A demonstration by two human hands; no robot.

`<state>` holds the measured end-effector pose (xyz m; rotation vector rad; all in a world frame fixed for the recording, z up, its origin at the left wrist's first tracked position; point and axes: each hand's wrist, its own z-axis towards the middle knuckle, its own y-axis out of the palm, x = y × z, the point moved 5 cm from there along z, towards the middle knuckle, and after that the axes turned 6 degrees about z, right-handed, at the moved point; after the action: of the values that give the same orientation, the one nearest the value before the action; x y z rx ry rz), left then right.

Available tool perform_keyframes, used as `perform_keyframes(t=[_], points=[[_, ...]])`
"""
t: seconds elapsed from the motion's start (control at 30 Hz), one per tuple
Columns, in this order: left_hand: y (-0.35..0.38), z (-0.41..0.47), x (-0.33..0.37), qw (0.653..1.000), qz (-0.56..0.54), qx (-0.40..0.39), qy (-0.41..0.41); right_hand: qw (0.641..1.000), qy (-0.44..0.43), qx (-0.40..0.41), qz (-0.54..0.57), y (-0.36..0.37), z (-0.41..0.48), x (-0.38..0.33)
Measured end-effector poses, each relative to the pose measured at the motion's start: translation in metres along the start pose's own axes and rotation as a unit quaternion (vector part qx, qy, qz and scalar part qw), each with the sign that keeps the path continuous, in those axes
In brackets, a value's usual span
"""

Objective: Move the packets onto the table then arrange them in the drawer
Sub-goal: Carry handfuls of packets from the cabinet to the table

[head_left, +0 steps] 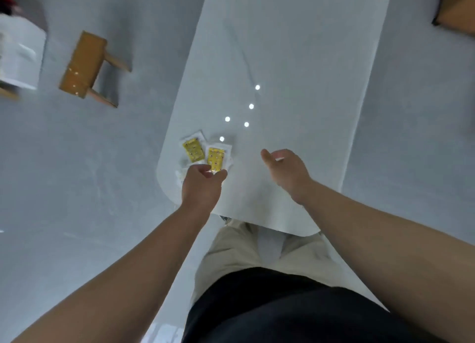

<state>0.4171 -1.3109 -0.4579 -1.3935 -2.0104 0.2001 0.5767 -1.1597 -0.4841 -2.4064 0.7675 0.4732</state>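
Head view: 2 yellow packets [216, 158] on table [282, 59], at left hand [201, 187].

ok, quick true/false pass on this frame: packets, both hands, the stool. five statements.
1. Two yellow packets, a far packet and a near packet, lie on the table. True.
2. The left hand pinches the near packet's end. True.
3. The right hand holds a packet. False: it is open over the table and holds nothing.
4. The stool stands on the table. False: it is on the floor, left of the table.
5. The packets lie by the table's right edge. False: they are near its left edge.
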Motion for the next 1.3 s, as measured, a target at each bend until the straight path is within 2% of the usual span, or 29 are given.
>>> perform_keyframes(t=[0.1, 0.2, 0.33, 0.53, 0.77, 0.97, 1.2, 1.3], points=[[0.007, -0.052, 0.055, 0.996, -0.025, -0.070, 0.046, 0.993, 0.005, 0.012, 0.118, -0.063, -0.046, -0.008], [0.022, -0.097, 0.110, 0.986, 0.006, -0.118, 0.119, 0.982, 0.009, 0.045, 0.183, -0.125, -0.078, -0.005], [0.065, -0.139, 0.178, 0.963, 0.064, -0.166, 0.205, 0.940, 0.033, 0.100, 0.323, -0.194, -0.100, 0.013], [0.191, -0.210, 0.235, 0.917, 0.144, -0.264, 0.261, 0.847, 0.079, 0.170, 0.497, -0.278, -0.131, 0.097], [0.385, -0.306, 0.252, 0.889, 0.175, -0.338, 0.254, 0.762, 0.100, 0.225, 0.598, -0.397, -0.128, 0.235], [0.539, -0.384, 0.259, 0.903, 0.178, -0.342, 0.192, 0.745, 0.128, 0.242, 0.608, -0.525, -0.116, 0.341], [0.642, -0.453, 0.298, 0.889, 0.208, -0.341, 0.222, 0.748, 0.125, 0.244, 0.604, -0.625, -0.123, 0.407], [0.677, -0.463, 0.312, 0.888, 0.217, -0.342, 0.217, 0.733, 0.129, 0.245, 0.621, -0.650, -0.117, 0.426]])
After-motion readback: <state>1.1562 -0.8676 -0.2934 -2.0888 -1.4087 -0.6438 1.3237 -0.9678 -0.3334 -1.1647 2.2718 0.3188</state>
